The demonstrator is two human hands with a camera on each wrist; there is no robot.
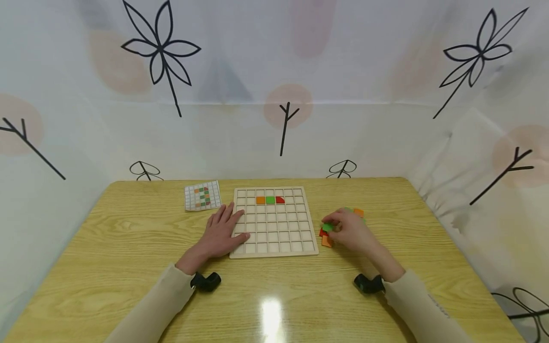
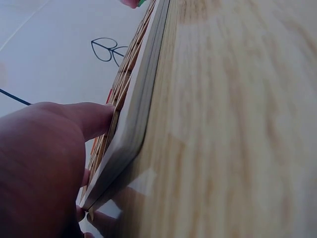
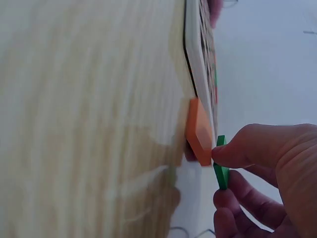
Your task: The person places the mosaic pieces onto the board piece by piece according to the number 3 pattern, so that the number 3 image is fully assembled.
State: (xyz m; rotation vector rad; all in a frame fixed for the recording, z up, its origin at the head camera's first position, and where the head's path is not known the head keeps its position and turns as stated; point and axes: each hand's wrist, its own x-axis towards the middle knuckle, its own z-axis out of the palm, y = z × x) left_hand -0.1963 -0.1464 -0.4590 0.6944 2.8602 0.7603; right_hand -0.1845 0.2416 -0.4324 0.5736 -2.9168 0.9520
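Observation:
A wooden grid board (image 1: 273,222) lies on the table. Near its far edge, an orange tile (image 1: 260,200), a green tile (image 1: 270,200) and a red tile (image 1: 280,200) fill neighbouring cells of one row. My left hand (image 1: 220,232) rests on the board's left edge, thumb and fingers spread over the rim. To the right of the board, my right hand (image 1: 349,230) pinches another green tile (image 3: 222,171) between thumb and fingers. Just below that hand lie a red tile (image 1: 322,232) and an orange tile (image 3: 199,133). More tiles are partly hidden behind the hand.
A paper card (image 1: 202,196) printed with a coloured grid pattern lies left of the board. Beyond my right hand sits another orange tile (image 1: 359,212). A patterned white cloth (image 1: 223,138) stands behind the wooden table (image 1: 128,257).

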